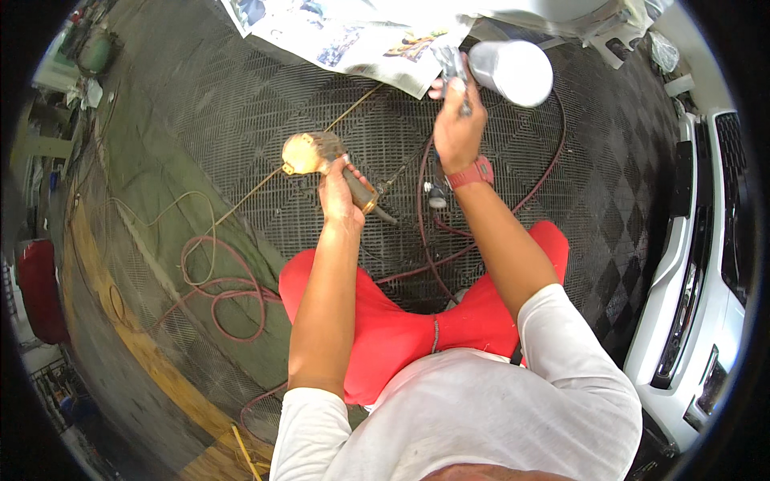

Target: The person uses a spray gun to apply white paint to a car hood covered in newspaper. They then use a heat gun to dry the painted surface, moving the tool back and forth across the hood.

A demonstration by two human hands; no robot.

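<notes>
My left hand is closed round the dark handle of what looks like a work lamp with a round, bright yellow head. A cord stub trails from the handle's lower end. Further forward and to the right, my right hand grips a spray gun, its fingers wrapped round the metal body. A white paint cup is attached to the gun and leans to the right, blurred a little. The gun is close to the edge of a printed paper sheet at the far side.
Reddish hose loops over the dark grid floor mat around my legs, with more coils at left. A green cloth strip runs along the left. At right stands a white car bumper. A white covered panel is ahead.
</notes>
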